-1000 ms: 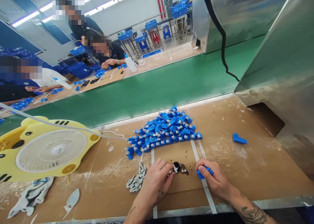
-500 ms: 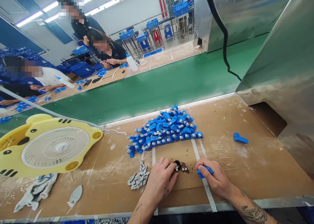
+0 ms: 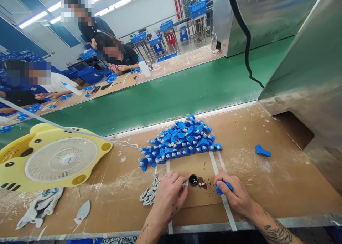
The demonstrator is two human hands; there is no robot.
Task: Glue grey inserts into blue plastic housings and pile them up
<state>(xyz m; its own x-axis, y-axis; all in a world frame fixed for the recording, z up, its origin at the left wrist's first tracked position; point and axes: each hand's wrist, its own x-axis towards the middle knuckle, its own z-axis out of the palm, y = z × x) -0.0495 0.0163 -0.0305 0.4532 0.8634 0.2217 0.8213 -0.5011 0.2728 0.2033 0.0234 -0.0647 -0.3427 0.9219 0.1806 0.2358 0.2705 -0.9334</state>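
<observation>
My left hand (image 3: 171, 191) is closed in a pinch on a small grey piece (image 3: 185, 184), just left of a small round cup of dark liquid (image 3: 193, 180). My fingers partly hide the piece. Beside the cup, a few tiny pale bits lie in a brown spill (image 3: 202, 184). A blue plastic part (image 3: 223, 188) is gripped in my right hand (image 3: 236, 194), right of the spill. Partly behind my left hand lies a heap of grey pieces (image 3: 149, 193). Farther back is a large pile of blue plastic parts (image 3: 181, 138), many with pale ends.
A yellow animal-shaped fan (image 3: 64, 158) lies at the left, near a pair of gloves (image 3: 40, 208) and a flat grey oval piece (image 3: 83, 211). One blue part (image 3: 263, 150) sits alone at right. Beyond runs a green conveyor belt (image 3: 171, 90); co-workers sit across it. Metal housing (image 3: 307, 105) stands right.
My left hand has drawn back a little to the left, away from the cup, with the grey piece, uncovering the cup's opening. My right hand has barely moved.
</observation>
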